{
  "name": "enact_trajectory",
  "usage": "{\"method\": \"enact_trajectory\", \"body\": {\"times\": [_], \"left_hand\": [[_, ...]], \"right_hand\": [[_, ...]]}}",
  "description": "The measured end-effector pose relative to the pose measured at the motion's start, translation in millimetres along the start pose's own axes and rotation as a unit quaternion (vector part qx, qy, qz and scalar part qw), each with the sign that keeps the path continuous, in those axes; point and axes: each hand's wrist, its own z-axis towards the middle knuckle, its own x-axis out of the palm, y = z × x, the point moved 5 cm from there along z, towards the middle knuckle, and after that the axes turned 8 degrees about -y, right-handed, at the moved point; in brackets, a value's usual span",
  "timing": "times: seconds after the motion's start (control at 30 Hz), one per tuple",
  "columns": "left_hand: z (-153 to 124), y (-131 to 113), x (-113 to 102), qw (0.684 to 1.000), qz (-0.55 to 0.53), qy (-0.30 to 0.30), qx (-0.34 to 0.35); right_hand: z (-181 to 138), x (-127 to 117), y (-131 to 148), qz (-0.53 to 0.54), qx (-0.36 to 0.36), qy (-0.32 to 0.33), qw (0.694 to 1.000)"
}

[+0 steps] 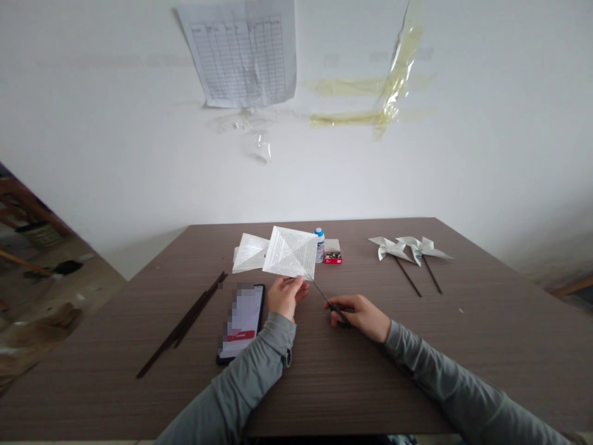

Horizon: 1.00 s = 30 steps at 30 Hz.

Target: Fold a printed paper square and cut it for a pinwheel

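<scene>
My left hand pinches the lower edge of a square sheet of printed paper with diagonal creases, holding it up above the brown table. My right hand grips a pair of scissors by the handles. The blades point up and left, their tips at the paper's lower right corner. Both arms wear grey sleeves.
A phone lies left of my left hand, with several dark sticks further left. Behind the paper are more sheets, a glue bottle and a small red box. Two paper pinwheels on sticks lie at right.
</scene>
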Motion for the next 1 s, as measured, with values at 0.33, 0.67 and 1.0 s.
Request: {"method": "enact_trajectory", "body": {"times": [0.33, 0.67, 1.0], "left_hand": [[1.5, 0.5, -1.4, 1.0, 0.015, -0.005, 0.005], [-1.9, -1.5, -1.6, 1.0, 0.021, -0.023, -0.003], [-6.3, -7.0, -0.4, 0.999, 0.03, -0.024, -0.012]], "right_hand": [[-0.7, -0.4, 1.8, 0.008, 0.014, -0.003, 1.0], [0.0, -0.6, 1.6, 0.009, 0.004, -0.002, 1.0], [-1.7, 1.5, 7.2, 0.013, 0.011, -0.004, 1.0]]}}
